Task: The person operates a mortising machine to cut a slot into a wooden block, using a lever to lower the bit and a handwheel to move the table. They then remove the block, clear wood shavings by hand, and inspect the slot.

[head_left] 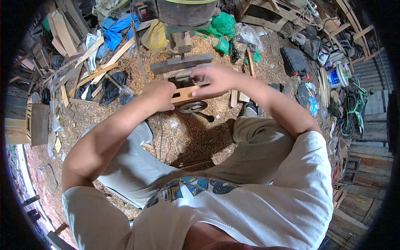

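Note:
A wooden piece (181, 98) with a rectangular slot near its left end lies crosswise in front of me. My left hand (160, 95) is closed around that left end, thumb on the near side. Over the piece's right part is my right hand (213, 79), its fingers curved and spread from the thumb, with the thumb tip right at the wood's top. Just below the wood is a dark handwheel (193, 107) with a crank handle (207, 118). Behind my hands runs a grey bar (181, 63), under a machine's dark body (187, 14).
Wood shavings cover the floor (137, 89). Scrap boards (98, 73) and a blue cloth (118, 33) lie left, a yellow bag (154, 36) and green bags (223, 27) ahead. At right are a black case (295, 60) and a green bike (354, 104).

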The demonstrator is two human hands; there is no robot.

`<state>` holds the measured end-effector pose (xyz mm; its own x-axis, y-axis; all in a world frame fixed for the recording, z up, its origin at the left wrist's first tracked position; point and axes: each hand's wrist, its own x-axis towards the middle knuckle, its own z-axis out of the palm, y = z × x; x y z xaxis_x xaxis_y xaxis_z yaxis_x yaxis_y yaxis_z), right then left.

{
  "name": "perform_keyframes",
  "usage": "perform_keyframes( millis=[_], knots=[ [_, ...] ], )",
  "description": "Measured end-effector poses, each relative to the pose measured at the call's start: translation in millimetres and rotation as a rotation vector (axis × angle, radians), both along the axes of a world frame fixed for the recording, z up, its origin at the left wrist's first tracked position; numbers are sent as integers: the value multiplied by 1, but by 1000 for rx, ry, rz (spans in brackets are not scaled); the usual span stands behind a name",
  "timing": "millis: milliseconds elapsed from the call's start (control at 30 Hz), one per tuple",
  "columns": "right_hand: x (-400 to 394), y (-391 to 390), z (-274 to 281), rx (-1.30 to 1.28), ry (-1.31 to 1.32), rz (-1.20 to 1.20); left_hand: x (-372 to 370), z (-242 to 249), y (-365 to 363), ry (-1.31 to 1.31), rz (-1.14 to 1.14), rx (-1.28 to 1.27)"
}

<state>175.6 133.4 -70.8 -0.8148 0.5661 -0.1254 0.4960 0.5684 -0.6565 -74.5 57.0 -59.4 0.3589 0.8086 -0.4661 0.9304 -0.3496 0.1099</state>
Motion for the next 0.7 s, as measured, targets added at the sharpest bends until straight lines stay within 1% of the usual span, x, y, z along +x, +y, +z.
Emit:
perform_keyframes(
  millis=[67, 100, 167, 233, 267, 300, 333, 367, 433, 467, 500, 533, 567, 600, 633, 667, 700],
  knots=[
    [-1, -10, -11, 339, 10, 215, 0, 0, 3, 1, -16, 4],
    [0, -15, -16, 339, 12, 210, 2, 0, 6, 2, -30, 10],
    [0, -22, -19, 257, -178, 123, 8, 13, 10, 28, -59, 1],
    [9, -22, -17, 292, -144, 114, 16, 19, 12, 16, 6, 2],
    [16, -20, -14, 328, -117, 109, 21, 21, 11, 19, 3, 1],
    [23, -18, -11, 364, -93, 105, 26, 23, 10, -24, 52, 45],
    [27, -15, -6, 329, -164, 75, 29, 23, 9, -69, 101, 90],
    [35, -12, -4, 330, -167, 72, 31, 21, 10, -72, 99, 91],
    [51, -6, -1, 369, -92, -17, 36, 13, 12, -54, 155, 120],
    [59, -3, 1, 406, -121, -38, 36, 9, 12, -57, 153, 117],
    [66, 0, 2, 404, -124, -41, 36, 7, 12, 7, 150, 76],
    [74, 4, 2, 469, -138, -74, 35, 3, 13, 71, 147, 36],
    [81, 6, 2, 535, -152, -108, 35, -2, 12, 69, 143, 34],
    [86, 8, 0, 561, -178, -167, 35, -8, 10, 126, 113, -2],
    [92, 12, -1, 560, -181, -169, 37, -9, 9, 184, 85, -37],
    [97, 16, -2, 550, -180, -234, 39, -7, 10, 211, 46, -118],
    [100, 19, -5, 539, -177, -298, 40, -9, 9, 212, 45, -119]
  ],
)
